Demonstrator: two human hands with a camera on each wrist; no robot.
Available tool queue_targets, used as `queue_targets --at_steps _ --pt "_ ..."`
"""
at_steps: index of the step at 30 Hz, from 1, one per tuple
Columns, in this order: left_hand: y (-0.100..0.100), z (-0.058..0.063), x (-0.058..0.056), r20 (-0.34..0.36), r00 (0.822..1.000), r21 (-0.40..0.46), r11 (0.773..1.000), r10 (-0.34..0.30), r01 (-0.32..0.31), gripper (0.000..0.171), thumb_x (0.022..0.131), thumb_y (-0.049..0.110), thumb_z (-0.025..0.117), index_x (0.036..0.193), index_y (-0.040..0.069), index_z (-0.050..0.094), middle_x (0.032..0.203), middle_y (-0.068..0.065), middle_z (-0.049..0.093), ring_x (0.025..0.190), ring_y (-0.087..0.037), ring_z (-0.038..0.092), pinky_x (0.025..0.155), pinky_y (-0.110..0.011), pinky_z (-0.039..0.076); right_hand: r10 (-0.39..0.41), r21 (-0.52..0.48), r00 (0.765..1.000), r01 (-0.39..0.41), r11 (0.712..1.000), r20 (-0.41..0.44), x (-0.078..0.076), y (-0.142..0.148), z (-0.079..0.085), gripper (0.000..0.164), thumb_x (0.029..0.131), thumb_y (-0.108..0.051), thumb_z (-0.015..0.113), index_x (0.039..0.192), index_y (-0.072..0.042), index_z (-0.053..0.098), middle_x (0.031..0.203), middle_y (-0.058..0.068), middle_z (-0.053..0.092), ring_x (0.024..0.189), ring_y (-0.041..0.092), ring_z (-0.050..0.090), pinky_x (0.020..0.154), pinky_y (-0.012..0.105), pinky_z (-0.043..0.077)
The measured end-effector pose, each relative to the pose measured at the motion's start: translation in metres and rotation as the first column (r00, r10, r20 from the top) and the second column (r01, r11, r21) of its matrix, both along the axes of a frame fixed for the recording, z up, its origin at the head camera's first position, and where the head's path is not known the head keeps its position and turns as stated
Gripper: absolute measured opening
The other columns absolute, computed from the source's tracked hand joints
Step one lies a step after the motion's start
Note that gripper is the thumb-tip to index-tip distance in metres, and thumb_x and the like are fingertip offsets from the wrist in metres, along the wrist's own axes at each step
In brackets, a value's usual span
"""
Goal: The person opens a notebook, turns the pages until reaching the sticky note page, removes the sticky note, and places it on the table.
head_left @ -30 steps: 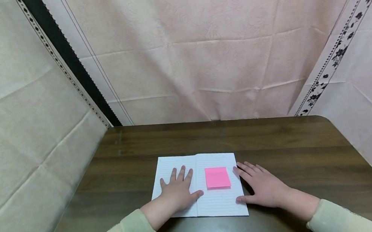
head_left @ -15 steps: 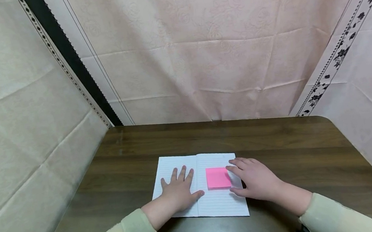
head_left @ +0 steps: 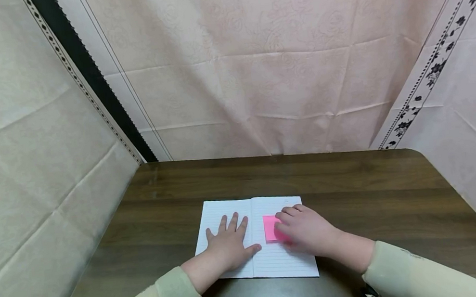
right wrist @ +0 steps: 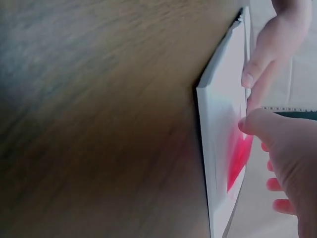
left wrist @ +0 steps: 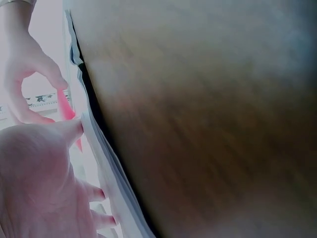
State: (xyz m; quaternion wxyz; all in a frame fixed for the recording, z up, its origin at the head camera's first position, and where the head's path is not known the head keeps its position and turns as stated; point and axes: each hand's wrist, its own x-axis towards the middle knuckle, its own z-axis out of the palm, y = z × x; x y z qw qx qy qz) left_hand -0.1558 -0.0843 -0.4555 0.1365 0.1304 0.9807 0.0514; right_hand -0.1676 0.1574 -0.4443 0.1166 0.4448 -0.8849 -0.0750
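An open lined notebook [head_left: 282, 262] lies on the wooden table, with a pink sticky note pad [head_left: 270, 229] on its right page. My left hand [head_left: 227, 249] rests on the left page, fingers spread, thumb near the fold. Over the right half of the pad is my right hand [head_left: 305, 231], slightly blurred and hiding part of it. In the left wrist view its thumb tip meets a raised pink edge, the thumb and forefinger apart in a curve. The right wrist view has the thumb [right wrist: 247, 125] beside the pink paper [right wrist: 237, 158], other fingers beyond.
Brown table surface [head_left: 180, 183] surrounds the notebook. Pale patterned cloth [head_left: 258, 93] hangs behind the table's far edge and along both sides. A dark strip [head_left: 96, 81] runs down the cloth at the left.
My right hand has moved left from the notebook's right edge and is now over the pink sticky note pad, covering its right half. My left hand has stayed in place.
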Motion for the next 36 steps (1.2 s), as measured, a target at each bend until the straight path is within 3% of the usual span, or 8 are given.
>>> queue_targets --at_steps 4,12,23,29,36 --pt "0.000 0.001 0.000 0.000 1.000 0.003 1.000 0.001 -0.001 0.088 0.087 0.073 0.051 0.155 0.020 0.034 0.163 -0.010 0.024 0.148 -0.040 0.018 0.103 -0.077 0.019 0.041 0.035 0.999 -0.040 0.999 -0.033 0.000 -0.005 -0.001 0.031 0.082 -0.030 0.081 0.107 -0.019 0.067 0.118 0.005 0.067 0.110 0.026 0.061 0.097 0.042 0.048" --pt "0.000 -0.002 0.000 -0.007 1.000 -0.003 1.000 -0.001 0.001 0.089 0.087 0.074 0.050 0.155 0.020 0.035 0.163 -0.010 0.024 0.148 -0.040 0.018 0.103 -0.077 0.020 0.050 0.082 0.997 -0.045 0.996 -0.061 0.000 -0.007 -0.004 0.031 0.083 -0.023 0.081 0.112 -0.018 0.070 0.118 0.004 0.067 0.111 0.025 0.060 0.097 0.041 0.048" --pt "-0.001 -0.003 0.000 -0.008 1.000 -0.004 1.000 0.011 -0.011 0.089 0.086 0.074 0.051 0.155 0.021 0.034 0.163 -0.009 0.023 0.148 -0.040 0.017 0.104 -0.077 0.018 -0.012 0.051 1.000 0.013 0.999 -0.025 -0.003 -0.007 -0.004 0.035 0.081 -0.020 0.083 0.114 -0.017 0.069 0.121 0.004 0.066 0.115 0.025 0.059 0.098 0.041 0.048" --pt "-0.002 -0.003 0.001 -0.008 1.000 0.001 1.000 0.010 -0.010 0.089 0.087 0.074 0.050 0.156 0.021 0.033 0.163 -0.009 0.022 0.149 -0.039 0.016 0.105 -0.076 0.017 -0.099 -0.109 0.993 0.107 0.988 0.071 -0.006 -0.009 -0.005 0.015 0.085 -0.019 0.078 0.100 -0.017 0.073 0.111 0.003 0.068 0.107 0.022 0.062 0.095 0.040 0.050" --pt "-0.001 -0.002 0.001 0.001 1.000 0.002 1.000 0.006 -0.006 0.089 0.087 0.075 0.048 0.156 0.021 0.032 0.164 -0.009 0.021 0.149 -0.038 0.015 0.106 -0.075 0.016 -0.162 -0.297 0.972 0.208 0.932 0.172 -0.012 -0.008 -0.004 0.010 0.087 -0.024 0.075 0.091 -0.015 0.073 0.099 0.000 0.068 0.092 0.019 0.063 0.085 0.035 0.055"
